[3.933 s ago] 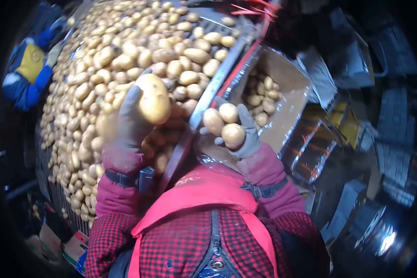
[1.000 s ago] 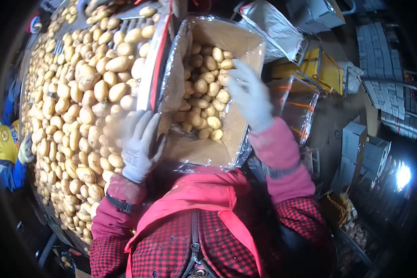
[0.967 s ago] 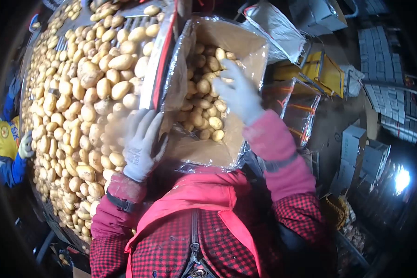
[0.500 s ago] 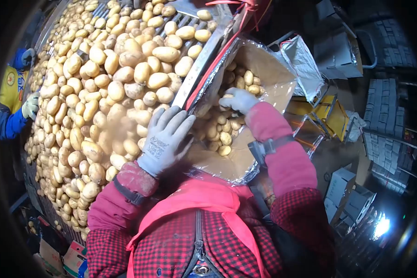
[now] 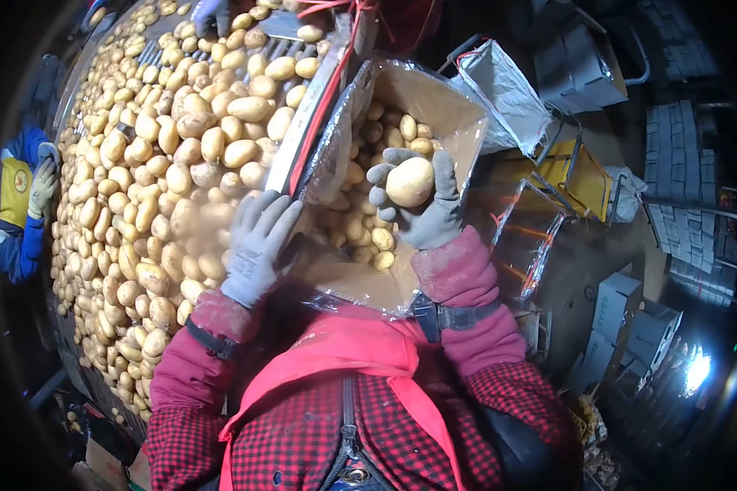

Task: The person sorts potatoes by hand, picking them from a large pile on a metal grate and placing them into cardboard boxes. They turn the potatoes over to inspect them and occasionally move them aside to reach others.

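My right hand point(image 5: 435, 222), in a grey glove, is turned palm up above a cardboard box point(image 5: 438, 92) lined with clear plastic. A single round potato point(image 5: 410, 182) rests in its curled fingers. Inside the box lie several smaller potatoes point(image 5: 382, 238). My left hand point(image 5: 258, 245), gloved too, has its fingers stretched out at the edge between the box and a large heap of potatoes point(image 5: 160, 213). Nothing shows in its grasp.
A metal rail point(image 5: 303, 123) with red cord separates the heap from the box. Another person's gloved hand point(image 5: 42, 188) is at the far left, and another glove point(image 5: 213, 15) at the top. Right of the box stand a white sack point(image 5: 504, 98), a yellow container point(image 5: 577, 176) and stacked cartons point(image 5: 614, 307).
My right hand has turned from palm down among the boxed potatoes to palm up, now showing a potato in it. My left hand stays by the edge. The whole view has shifted slightly.
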Demonstrator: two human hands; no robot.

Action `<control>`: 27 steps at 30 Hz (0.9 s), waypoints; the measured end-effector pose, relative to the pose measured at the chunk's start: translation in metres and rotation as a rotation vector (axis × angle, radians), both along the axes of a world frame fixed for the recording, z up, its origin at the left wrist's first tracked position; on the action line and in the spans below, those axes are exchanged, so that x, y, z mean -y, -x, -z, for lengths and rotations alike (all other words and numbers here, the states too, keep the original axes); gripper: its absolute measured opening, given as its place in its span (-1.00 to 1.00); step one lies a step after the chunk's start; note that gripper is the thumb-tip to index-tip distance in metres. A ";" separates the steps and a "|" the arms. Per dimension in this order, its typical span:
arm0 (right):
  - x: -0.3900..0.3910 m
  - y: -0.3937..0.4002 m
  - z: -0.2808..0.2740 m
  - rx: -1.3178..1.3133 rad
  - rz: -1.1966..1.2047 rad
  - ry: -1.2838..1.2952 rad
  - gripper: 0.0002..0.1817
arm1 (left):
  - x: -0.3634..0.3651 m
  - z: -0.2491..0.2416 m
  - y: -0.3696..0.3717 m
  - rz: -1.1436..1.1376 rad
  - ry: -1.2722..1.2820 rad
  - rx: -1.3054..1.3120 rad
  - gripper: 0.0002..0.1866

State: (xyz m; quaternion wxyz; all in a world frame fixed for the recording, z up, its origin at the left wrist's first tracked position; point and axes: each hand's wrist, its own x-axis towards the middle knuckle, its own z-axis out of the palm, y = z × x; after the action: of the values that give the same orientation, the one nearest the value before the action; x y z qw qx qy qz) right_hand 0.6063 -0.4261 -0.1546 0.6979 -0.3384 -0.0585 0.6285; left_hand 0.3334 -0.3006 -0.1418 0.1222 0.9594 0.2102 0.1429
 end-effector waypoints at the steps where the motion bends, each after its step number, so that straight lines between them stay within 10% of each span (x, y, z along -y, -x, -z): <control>1: 0.004 -0.001 -0.004 -0.022 -0.025 -0.077 -0.17 | 0.001 0.000 0.000 -0.006 -0.001 0.010 -0.39; 27: 0.039 0.043 0.024 0.405 -0.253 0.367 -0.33 | 0.001 0.011 0.006 -0.008 -0.107 0.131 -0.46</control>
State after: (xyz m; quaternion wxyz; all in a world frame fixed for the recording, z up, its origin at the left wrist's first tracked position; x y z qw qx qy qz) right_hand 0.5634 -0.4652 -0.1785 0.5155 -0.5672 -0.1237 0.6303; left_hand 0.3275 -0.3016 -0.1525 0.0839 0.9524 0.1975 0.2167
